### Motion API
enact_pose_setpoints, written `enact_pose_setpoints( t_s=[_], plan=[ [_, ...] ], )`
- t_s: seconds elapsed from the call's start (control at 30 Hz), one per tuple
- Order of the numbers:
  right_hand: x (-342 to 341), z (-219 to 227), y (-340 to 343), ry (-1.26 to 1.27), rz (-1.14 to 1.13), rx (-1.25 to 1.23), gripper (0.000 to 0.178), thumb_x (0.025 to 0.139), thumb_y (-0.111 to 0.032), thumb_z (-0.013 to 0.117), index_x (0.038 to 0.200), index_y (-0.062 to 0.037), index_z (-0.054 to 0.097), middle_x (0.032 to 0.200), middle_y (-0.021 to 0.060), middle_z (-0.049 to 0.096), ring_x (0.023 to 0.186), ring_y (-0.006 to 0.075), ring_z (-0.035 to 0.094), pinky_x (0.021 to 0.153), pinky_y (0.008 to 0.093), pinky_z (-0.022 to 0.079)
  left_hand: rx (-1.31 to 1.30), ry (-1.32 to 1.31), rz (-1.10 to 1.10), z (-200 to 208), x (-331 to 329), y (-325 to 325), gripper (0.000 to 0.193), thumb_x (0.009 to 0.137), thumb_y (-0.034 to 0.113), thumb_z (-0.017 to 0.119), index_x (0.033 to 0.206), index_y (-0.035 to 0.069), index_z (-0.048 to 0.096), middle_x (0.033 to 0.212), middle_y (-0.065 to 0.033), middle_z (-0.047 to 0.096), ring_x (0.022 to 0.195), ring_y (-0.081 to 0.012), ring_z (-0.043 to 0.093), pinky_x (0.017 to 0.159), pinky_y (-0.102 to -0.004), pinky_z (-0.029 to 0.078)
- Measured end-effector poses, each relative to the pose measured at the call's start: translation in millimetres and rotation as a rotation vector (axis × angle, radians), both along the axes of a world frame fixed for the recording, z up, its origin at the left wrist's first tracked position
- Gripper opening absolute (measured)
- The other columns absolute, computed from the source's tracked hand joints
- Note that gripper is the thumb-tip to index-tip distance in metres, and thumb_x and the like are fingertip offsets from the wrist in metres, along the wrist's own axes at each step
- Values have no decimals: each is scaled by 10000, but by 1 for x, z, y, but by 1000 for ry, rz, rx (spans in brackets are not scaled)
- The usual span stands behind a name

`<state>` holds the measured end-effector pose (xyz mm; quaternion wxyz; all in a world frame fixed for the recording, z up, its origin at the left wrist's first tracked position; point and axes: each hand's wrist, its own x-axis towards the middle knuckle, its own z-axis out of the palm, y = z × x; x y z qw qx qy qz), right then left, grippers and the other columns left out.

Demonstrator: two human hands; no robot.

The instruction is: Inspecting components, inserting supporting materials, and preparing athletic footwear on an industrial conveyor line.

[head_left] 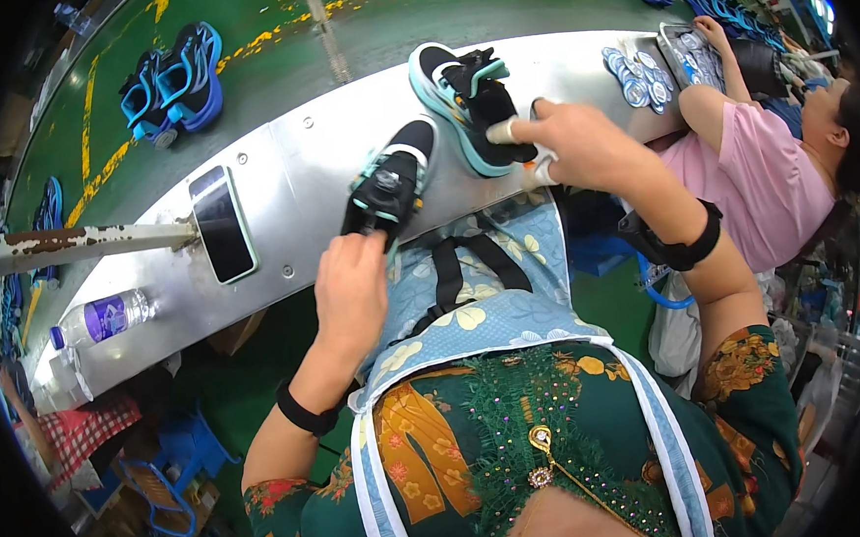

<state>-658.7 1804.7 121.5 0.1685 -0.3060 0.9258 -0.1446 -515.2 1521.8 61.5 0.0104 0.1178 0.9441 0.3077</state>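
Two black sneakers with white toes and light-blue trim are at the edge of the metal bench in front of me. My left hand [350,288] is closed round the heel end of the left sneaker [390,184], whose toe points away from me. The right sneaker [461,99] rests on the bench, its sole edge turned toward the left one. At its heel is my right hand [585,146], with pale wraps on the fingertips. One finger reaches over the shoe's opening and the others bend beside the heel.
A phone [221,224] lies on the bench by a rusty post [94,245], near a water bottle [106,318]. Round blue-and-white pieces [638,77] lie at right, beside a person in pink [754,175]. Beyond the bench, blue shoes [175,85] are on a green surface.
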Motion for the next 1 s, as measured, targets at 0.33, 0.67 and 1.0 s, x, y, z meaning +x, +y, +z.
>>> enact_pose_setpoints(
  t_s=[0.33, 0.67, 1.0],
  plan=[
    [72, -49, -56, -146, -121, -481, 306, 813, -308, 721, 955, -50, 637, 816, 180, 625, 771, 380, 627, 709, 439, 503, 214, 13, 246, 35, -41, 26, 300, 842, 74, 646, 1137, 32, 614, 1040, -112, 615, 843, -202, 603, 713, -332, 469],
    [-22, -31, 21, -372, -155, -490, 612, 752, -181, 798, 1317, -138, 566, 876, 22, 601, 686, 105, 464, 632, 267, 440, 314, -254, 89, -23, -96, 59, 254, 866, 140, 642, 1079, 1, 649, 916, -132, 660, 742, -211, 609, 701, -322, 490],
    [-17, -35, -12, -226, 238, -204, 540, 727, -197, 765, 1227, -130, 573, 888, 126, 603, 866, 348, 625, 754, 442, 501, 432, -290, 358, -31, -96, 72, 217, 913, 199, 570, 937, -1, 650, 741, -183, 623, 661, -310, 603, 632, -374, 454]
  ],
)
